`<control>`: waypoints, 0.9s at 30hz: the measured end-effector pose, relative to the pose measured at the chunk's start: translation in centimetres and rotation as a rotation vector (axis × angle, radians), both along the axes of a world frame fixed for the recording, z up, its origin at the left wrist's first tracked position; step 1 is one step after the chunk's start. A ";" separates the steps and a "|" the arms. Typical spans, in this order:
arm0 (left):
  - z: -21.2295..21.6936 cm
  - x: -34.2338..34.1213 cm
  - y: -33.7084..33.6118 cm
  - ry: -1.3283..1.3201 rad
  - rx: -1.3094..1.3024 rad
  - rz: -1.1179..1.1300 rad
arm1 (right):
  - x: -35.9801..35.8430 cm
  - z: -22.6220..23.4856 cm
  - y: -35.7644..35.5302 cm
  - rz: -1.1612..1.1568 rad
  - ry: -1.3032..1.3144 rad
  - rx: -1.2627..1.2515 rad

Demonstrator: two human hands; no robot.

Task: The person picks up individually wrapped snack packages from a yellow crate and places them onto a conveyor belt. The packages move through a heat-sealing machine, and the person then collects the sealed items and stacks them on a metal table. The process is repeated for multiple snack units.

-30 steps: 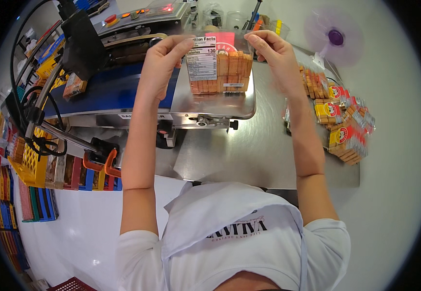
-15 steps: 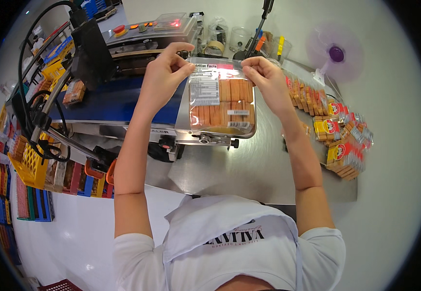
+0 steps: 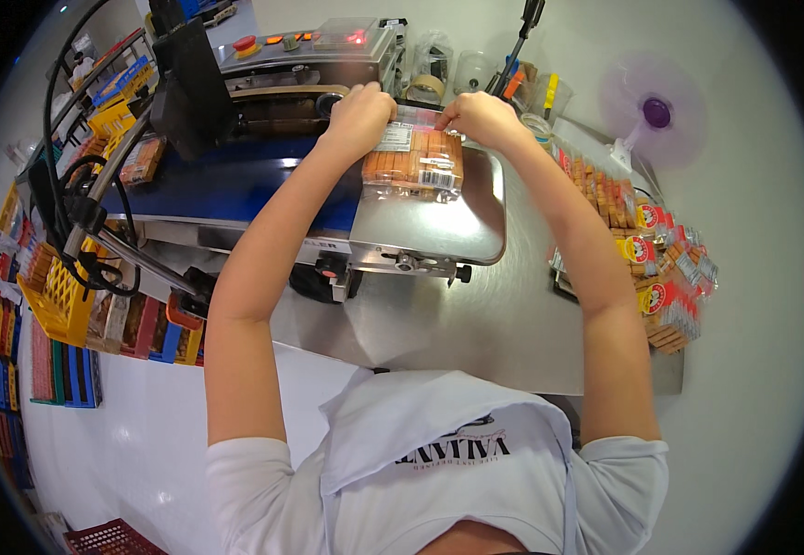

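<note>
A clear packet of biscuit-like sticks [image 3: 411, 168] lies on the steel plate [image 3: 476, 217] at the right end of the sealing machine. Its white label and barcode face up. My left hand [image 3: 360, 118] is closed on the packet's far left corner, beside the machine's sealing head; the fingertips are partly hidden. On the far right corner, my right hand [image 3: 482, 120] grips the film between thumb and fingers. To the left of the packet runs the machine's blue belt [image 3: 277, 190], with another filled packet [image 3: 143, 159] at its far left end.
Several filled packets [image 3: 638, 250] are piled on the steel table [image 3: 420, 324] at right. A purple fan [image 3: 656, 112] stands behind them. Tape [image 3: 425, 89] and plastic cups [image 3: 472, 71] sit behind the machine. A black device on a stand [image 3: 180, 88] overhangs the belt. Yellow crates [image 3: 64, 301] stand at left.
Both hands have moved away from me, carrying the packet from a raised, upright position down onto the steel plate near the sealing head. The view has shifted slightly.
</note>
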State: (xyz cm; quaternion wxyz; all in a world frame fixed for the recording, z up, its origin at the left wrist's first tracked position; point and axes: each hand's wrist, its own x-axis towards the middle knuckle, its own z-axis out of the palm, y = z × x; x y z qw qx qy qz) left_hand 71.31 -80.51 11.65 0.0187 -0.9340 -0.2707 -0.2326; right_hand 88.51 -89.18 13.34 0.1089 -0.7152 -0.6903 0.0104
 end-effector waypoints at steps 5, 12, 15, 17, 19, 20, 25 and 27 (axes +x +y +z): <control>-0.3 0.0 -0.3 0.077 0.124 0.015 | -2.0 0.5 -0.2 0.097 -0.273 0.134; 0.1 -1.2 -0.5 0.115 0.022 0.009 | -2.4 -1.4 0.7 0.128 -0.251 0.202; 0.8 -3.0 -2.2 0.057 -0.068 0.037 | -3.6 -1.1 0.9 0.109 -0.272 0.171; 0.8 -5.0 -4.5 -0.098 -0.006 0.023 | -4.6 -1.0 1.6 0.145 -0.260 0.198; 0.8 -5.8 -7.2 -0.158 -0.078 0.002 | -4.8 -1.7 2.6 0.168 -0.241 0.225; 0.8 -6.4 -8.4 -0.190 -0.111 0.004 | -5.3 -1.7 2.8 0.171 -0.243 0.228; -1.4 -7.0 -10.4 -0.331 -0.010 -0.007 | -6.9 -1.6 3.3 0.074 -0.117 0.266; -2.0 -7.1 -10.4 -0.361 -0.008 0.025 | -6.6 -2.0 3.2 0.048 0.042 0.318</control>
